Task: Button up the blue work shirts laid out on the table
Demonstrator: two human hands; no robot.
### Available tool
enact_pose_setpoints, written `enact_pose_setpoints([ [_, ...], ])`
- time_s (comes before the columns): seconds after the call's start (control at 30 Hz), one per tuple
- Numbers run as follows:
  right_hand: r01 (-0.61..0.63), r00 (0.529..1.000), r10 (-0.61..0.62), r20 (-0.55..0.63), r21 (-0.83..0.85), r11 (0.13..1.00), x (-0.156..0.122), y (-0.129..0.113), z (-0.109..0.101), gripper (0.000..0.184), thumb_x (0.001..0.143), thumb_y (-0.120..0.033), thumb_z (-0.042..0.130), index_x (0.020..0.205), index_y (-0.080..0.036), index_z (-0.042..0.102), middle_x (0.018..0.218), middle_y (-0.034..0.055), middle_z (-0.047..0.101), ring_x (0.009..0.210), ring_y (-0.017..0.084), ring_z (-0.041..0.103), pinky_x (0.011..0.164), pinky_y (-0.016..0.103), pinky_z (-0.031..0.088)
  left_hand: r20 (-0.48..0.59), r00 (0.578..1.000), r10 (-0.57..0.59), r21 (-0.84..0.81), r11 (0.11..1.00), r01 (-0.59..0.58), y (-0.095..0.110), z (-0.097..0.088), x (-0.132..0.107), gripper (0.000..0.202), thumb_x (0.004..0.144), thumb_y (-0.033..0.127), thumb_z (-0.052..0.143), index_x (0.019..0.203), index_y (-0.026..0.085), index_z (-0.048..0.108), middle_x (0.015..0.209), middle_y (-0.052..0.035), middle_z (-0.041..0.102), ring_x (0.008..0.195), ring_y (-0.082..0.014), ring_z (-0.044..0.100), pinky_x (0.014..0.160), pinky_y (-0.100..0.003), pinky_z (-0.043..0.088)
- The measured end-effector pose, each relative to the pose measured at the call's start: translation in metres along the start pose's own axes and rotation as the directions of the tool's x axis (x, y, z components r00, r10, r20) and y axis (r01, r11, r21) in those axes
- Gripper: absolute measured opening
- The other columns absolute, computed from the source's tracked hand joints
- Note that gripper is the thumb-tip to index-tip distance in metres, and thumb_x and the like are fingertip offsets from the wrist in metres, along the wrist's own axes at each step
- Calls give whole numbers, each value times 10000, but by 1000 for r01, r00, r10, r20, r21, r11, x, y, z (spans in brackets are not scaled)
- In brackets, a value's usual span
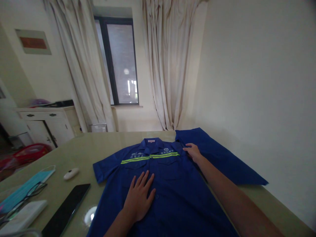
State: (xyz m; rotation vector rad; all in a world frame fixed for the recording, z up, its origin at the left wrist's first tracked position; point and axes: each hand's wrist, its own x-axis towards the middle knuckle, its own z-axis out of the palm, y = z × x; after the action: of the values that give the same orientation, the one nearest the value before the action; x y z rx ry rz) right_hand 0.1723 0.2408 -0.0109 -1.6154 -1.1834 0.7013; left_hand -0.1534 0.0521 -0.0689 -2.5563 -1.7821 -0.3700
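Observation:
A short-sleeved blue work shirt (170, 187) lies front up on the table, its collar pointing away from me. A yellow-green reflective stripe and pale printing cross its chest. My left hand (140, 196) rests flat on the shirt front beside the buttons, fingers spread. At the shoulder on the right side, my right hand (193, 152) pinches the shirt near its sleeve; that sleeve is mostly hidden. Beyond and beneath my right arm lies a folded piece of plain blue cloth (222, 161), whose kind I cannot make out.
On the left of the pale green table (98, 143) lie a black phone (67, 209), a white oval object (71, 173), glasses (34, 191), a blue face mask (27, 189) and a white box-like object (23, 217). A wall borders the right side; curtains (170, 59) hang behind.

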Motion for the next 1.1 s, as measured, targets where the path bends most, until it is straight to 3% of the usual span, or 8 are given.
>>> enact_pose_setpoints([
  [0.2, 148, 988, -144, -61, 65, 987, 3, 5, -45, 425, 747, -241, 668, 1165, -236, 741, 1195, 50, 741, 1109, 221, 671, 958, 322, 531, 1, 1000, -12, -17, 1000, 12, 1, 1, 2, 589, 1021, 590, 252, 1574, 387, 259, 1648, -10, 303, 1514, -298, 286, 1221, -601, 222],
  [0.3, 33, 989, -25, -144, 53, 998, 0, 22, -61, 433, 732, -211, 636, 1150, -166, 738, 1083, 114, 763, 961, 252, 715, 810, 346, 586, -5, 1000, -14, -20, 1000, 14, 2, 1, 2, 585, 1020, 590, 247, 1569, 390, 276, 1647, -6, 306, 1515, -296, 284, 1224, -599, 212],
  [0.4, -99, 980, 105, -167, 43, 994, 1, 36, -60, 350, 752, -264, 647, 1059, -124, 741, 898, 137, 765, 723, 244, 716, 602, 335, 583, -7, 1000, -12, -22, 1000, 12, 2, 0, 1, 586, 1020, 588, 238, 1570, 391, 273, 1648, -4, 304, 1516, -293, 281, 1220, -599, 220],
  [0.53, -138, 978, 138, -154, 16, 990, 14, 33, -44, 374, 772, -458, 700, 934, -122, 731, 869, 138, 753, 737, 250, 709, 578, 324, 568, 2, 1000, -12, -29, 999, 12, 4, -1, 1, 590, 1019, 593, 225, 1571, 390, 271, 1648, -9, 304, 1517, -295, 277, 1217, -611, 221],
  [0.63, -103, 988, 100, -119, -20, 994, 25, 19, -26, 412, 692, -488, 792, 865, -119, 729, 798, 125, 744, 768, 261, 703, 618, 320, 561, -3, 1000, -16, -34, 999, 16, 4, -2, 1, 586, 1019, 590, 238, 1569, 393, 275, 1645, -12, 314, 1513, -298, 287, 1216, -614, 221],
  [0.8, 71, 997, -72, -18, -23, 997, 37, -14, -2, 343, 711, -322, 764, 1010, -154, 746, 835, 61, 761, 777, 215, 706, 701, 309, 573, -17, 1000, 1, -44, 999, -1, 2, -1, 0, 584, 1021, 570, 279, 1577, 401, 235, 1648, -3, 310, 1512, -303, 288, 1222, -605, 220],
  [0.93, 210, 970, -218, -111, -74, 975, 37, -25, -17, 398, 845, -244, 561, 1221, -231, 689, 1184, 50, 724, 1111, 205, 651, 958, 318, 516, -11, 1000, 3, -50, 999, -4, 1, 0, 0, 585, 1022, 571, 273, 1580, 406, 212, 1650, -1, 299, 1515, -306, 281, 1222, -615, 217],
  [1.1, 74, 948, -151, -281, -267, 961, 24, -1, -48, 474, 777, -123, 534, 1228, -148, 676, 1266, 184, 648, 1266, 332, 543, 1088, 484, 401, -33, 999, 16, -40, 999, -17, 1, 2, -1, 593, 1021, 555, 312, 1582, 399, 199, 1650, -3, 300, 1510, -313, 291, 1227, -605, 210],
])
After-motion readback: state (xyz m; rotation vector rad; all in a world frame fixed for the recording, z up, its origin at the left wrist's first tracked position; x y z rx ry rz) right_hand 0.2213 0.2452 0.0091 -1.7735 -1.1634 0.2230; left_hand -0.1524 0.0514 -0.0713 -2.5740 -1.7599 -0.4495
